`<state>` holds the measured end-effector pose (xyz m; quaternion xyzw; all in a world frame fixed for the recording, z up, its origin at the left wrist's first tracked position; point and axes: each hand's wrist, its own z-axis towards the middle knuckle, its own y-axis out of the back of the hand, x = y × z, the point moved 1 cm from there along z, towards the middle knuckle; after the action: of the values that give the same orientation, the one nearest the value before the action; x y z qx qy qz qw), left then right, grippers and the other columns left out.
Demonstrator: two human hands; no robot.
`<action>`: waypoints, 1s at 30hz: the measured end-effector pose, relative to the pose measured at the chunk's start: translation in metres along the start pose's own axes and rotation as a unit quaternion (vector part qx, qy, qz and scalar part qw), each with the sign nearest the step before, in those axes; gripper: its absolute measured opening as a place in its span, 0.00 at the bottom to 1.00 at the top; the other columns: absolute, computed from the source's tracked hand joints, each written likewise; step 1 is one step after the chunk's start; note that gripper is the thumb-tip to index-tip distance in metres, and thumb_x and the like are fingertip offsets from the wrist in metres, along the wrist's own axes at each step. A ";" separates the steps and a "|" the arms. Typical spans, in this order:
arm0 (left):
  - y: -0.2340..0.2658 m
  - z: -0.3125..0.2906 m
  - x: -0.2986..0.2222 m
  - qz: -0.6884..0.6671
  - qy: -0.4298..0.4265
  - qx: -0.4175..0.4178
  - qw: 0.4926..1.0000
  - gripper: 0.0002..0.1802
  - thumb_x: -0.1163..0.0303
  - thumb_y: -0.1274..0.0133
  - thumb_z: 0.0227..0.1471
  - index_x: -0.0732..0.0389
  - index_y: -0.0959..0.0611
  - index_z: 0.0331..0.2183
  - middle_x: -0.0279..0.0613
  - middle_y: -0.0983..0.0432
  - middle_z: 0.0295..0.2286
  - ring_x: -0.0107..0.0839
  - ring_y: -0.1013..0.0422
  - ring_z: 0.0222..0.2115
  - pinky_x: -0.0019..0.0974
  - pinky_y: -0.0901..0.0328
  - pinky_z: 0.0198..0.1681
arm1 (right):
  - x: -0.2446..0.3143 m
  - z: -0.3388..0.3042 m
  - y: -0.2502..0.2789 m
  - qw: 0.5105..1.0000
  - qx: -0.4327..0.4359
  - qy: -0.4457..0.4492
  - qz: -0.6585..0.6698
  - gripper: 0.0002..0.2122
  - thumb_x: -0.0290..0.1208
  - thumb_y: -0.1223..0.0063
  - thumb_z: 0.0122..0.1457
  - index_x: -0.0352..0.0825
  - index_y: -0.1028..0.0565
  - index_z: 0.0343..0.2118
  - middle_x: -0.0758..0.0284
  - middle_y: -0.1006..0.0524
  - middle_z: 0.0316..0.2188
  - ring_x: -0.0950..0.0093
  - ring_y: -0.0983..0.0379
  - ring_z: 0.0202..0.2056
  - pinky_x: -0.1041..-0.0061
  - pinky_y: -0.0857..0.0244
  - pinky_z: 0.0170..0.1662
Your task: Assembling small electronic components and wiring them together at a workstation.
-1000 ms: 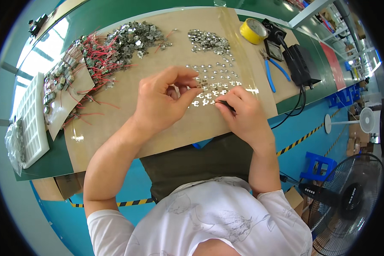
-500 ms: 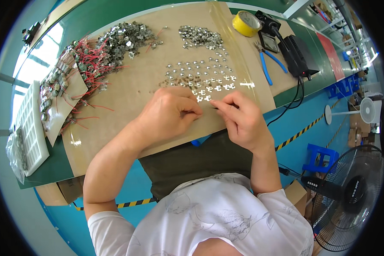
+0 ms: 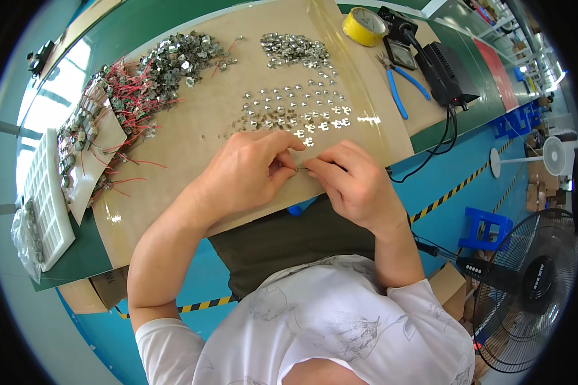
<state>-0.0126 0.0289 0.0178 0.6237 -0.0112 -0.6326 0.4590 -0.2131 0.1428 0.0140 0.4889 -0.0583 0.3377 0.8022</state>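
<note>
My left hand (image 3: 253,170) is closed in a pinch above the front part of the brown work sheet (image 3: 154,221). Close by on its right, my right hand (image 3: 355,183) is pinched too, fingertips turned toward the left ones. Whatever small piece sits between the fingertips is too tiny and covered to name. Just beyond the hands lie flat, bright, branched metal pieces (image 3: 324,126). Behind these, small silvery metal parts (image 3: 293,104) stand in loose rows, with tiny brown bits (image 3: 263,120) scattered at their left. A heap of shiny metal parts (image 3: 295,50) lies farther back.
At the left are a pile of square metal pieces (image 3: 186,56), red wires (image 3: 119,90) and a white gridded tray (image 3: 48,199). Blue-handled pliers (image 3: 397,93), yellow tape (image 3: 364,27) and a black device (image 3: 446,74) lie right. A fan (image 3: 526,289) stands beside me.
My right hand has moved left, so its fingertips now come close to the left hand's. The left hand stays nearly in place, still pinched. The view has shifted slightly.
</note>
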 end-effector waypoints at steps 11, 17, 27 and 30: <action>0.001 0.000 0.000 0.005 -0.004 0.003 1.000 0.16 0.80 0.36 0.48 0.62 0.14 0.41 0.42 0.17 0.26 0.44 0.18 0.28 0.44 0.24 0.34 | 0.001 0.000 -0.001 1.000 0.000 0.000 -0.001 0.10 0.16 0.31 0.53 0.28 0.16 0.39 0.63 0.20 0.34 0.63 0.23 0.32 0.66 0.27 0.34; 0.000 0.000 0.001 0.009 -0.011 0.000 1.000 0.15 0.80 0.35 0.48 0.62 0.14 0.41 0.43 0.17 0.26 0.44 0.18 0.28 0.45 0.24 0.34 | 0.001 0.001 -0.001 1.000 -0.004 -0.004 0.002 0.10 0.16 0.31 0.53 0.28 0.16 0.39 0.63 0.20 0.34 0.63 0.23 0.32 0.66 0.28 0.34; 0.001 0.000 0.001 0.004 -0.005 -0.002 1.000 0.15 0.80 0.36 0.48 0.63 0.14 0.41 0.43 0.17 0.26 0.45 0.18 0.29 0.45 0.24 0.34 | 0.002 0.001 -0.002 1.000 -0.005 -0.006 0.005 0.11 0.15 0.31 0.53 0.29 0.16 0.40 0.63 0.21 0.33 0.64 0.24 0.31 0.66 0.28 0.33; 0.001 0.001 0.000 -0.002 0.001 0.003 1.000 0.15 0.80 0.36 0.48 0.63 0.14 0.41 0.43 0.17 0.26 0.45 0.18 0.28 0.45 0.24 0.34 | 0.003 0.002 0.000 1.000 -0.002 -0.009 0.002 0.11 0.15 0.31 0.53 0.29 0.16 0.40 0.63 0.21 0.33 0.64 0.24 0.31 0.66 0.29 0.33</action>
<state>-0.0125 0.0277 0.0183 0.6260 -0.0109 -0.6327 0.4558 -0.2109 0.1429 0.0163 0.4904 -0.0673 0.3351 0.8017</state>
